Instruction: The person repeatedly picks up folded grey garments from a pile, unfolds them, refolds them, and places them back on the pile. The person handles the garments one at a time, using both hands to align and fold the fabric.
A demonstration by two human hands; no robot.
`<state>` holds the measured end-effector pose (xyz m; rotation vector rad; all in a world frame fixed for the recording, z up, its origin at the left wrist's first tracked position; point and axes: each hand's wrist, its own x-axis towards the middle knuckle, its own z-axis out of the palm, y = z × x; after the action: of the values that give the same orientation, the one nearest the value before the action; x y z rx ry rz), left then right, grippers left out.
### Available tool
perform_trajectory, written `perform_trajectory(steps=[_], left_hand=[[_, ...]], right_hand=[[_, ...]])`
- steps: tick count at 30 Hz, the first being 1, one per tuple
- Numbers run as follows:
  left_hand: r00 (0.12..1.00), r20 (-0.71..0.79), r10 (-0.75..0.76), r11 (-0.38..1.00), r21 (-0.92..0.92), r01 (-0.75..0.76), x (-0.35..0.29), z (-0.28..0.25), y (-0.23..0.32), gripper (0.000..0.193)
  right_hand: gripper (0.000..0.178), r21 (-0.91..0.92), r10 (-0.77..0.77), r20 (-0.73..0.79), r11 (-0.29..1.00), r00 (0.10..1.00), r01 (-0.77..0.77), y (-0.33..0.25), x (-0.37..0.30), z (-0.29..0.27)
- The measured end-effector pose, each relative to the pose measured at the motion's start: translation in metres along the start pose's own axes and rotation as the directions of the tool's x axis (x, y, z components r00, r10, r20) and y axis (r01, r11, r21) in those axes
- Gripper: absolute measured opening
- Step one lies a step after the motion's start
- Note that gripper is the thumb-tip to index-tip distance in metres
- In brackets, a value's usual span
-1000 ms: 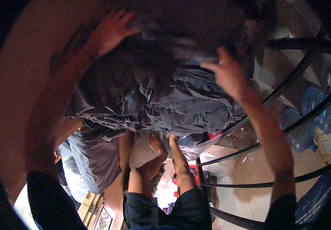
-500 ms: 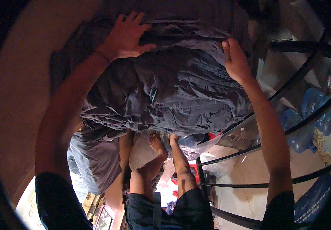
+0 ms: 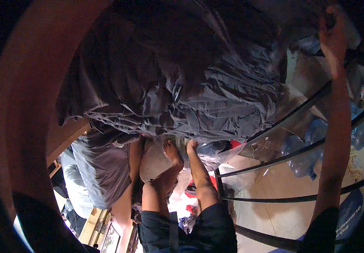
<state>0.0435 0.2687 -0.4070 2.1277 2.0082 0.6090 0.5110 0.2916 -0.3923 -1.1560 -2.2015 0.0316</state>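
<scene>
One big bundle of dark grey cloth, creased and folded over itself, fills the upper middle of the view and hangs heaped across the top of a black metal railing, above the person's bare feet. Looks soft and limp, with no stiffness anywhere: sags wherever unsupported and spills layered edges along its lower side. Probably bulky rather than truly heavy, though awkward from sheer spread. Likely to slide off the smooth bars if pulled from one end only. Best taken wide, at two far-apart corners or along a hem, with a full fistful of fabric rather than a pinch, since a thin fold would slip out of the layers.

Right hand raised at the far upper right, close to the bundle's right-hand corner and the top of the railing. Fingers look bent, but blur and darkness hide whether clenched on cloth, on the rail, or on nothing: cannot tell. Left hand out of sight; only a broad reddish-brown blur along the left side, perhaps the near arm.

Further out, a second grey cloth hangs below the bundle at the lower left. Beyond the bars, several blue water bottles stand on a tan floor. Dark shorts at the bottom edge.
</scene>
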Motion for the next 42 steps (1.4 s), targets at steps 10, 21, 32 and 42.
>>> perform_trajectory(steps=[10,21,32,42], left_hand=[[0.945,0.321,0.061,0.997,-0.07,-0.041,-0.052,0.012,0.026,0.078],[0.868,0.382,0.317,0.867,0.253,-0.428,-0.037,-0.004,0.021,0.047],[0.927,0.2,0.317,0.931,0.118,-0.344,-0.009,0.07,-0.054,0.036],[0.919,0.372,0.128,0.991,-0.074,-0.108,-0.005,0.069,-0.061,0.044]], right_hand=[[0.053,-0.191,0.235,0.429,0.967,0.872,-0.167,-0.032,-0.131,0.129],[0.023,-0.014,-0.002,0.518,1.0,0.856,0.011,-0.089,-0.144,0.124],[0.017,0.058,0.068,0.588,0.99,0.806,-0.127,-0.084,-0.111,0.119],[0.029,0.022,0.099,0.601,0.99,0.793,-0.14,-0.073,-0.119,0.132]])
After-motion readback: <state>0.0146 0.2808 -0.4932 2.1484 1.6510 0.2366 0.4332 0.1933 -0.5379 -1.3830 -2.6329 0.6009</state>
